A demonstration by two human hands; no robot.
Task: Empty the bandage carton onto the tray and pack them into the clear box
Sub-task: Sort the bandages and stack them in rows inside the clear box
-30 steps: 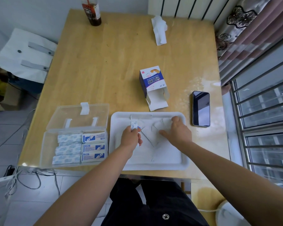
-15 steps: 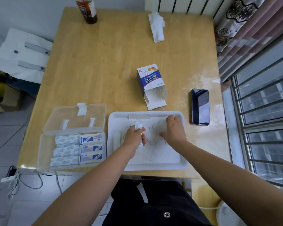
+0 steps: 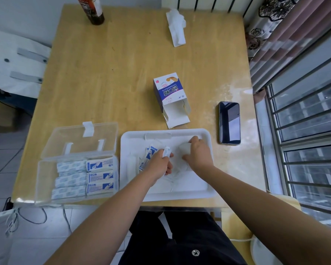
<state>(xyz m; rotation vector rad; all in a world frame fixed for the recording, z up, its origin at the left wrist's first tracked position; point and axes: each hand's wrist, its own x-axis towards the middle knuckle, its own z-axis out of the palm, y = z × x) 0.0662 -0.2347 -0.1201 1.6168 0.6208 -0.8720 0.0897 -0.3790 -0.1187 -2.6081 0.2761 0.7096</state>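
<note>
The white tray point(image 3: 208, 192) sits at the table's near edge with loose white bandages point(image 3: 180, 180) spread on it. My left hand point(image 3: 159, 163) is closed around a small bunch of bandages, blue-printed ones fanning out at its left. My right hand point(image 3: 198, 154) presses down on bandages at the tray's right half, fingers curled over one. The clear box point(image 3: 46, 169) stands open to the left of the tray, its lid tipped back, with two columns of stacked bandages point(image 3: 84, 175) inside. The opened blue and white carton point(image 3: 170, 96) lies on its side beyond the tray.
A black phone point(image 3: 229, 122) lies right of the tray. A crumpled tissue point(image 3: 177, 27) and a dark bottle point(image 3: 93, 10) are at the table's far end. A window with bars runs along the right; cables hang at the lower left.
Both hands have gathered bandages toward the tray's middle. My left hand has drawn back and turned, and blue-printed bandages now show beside it.
</note>
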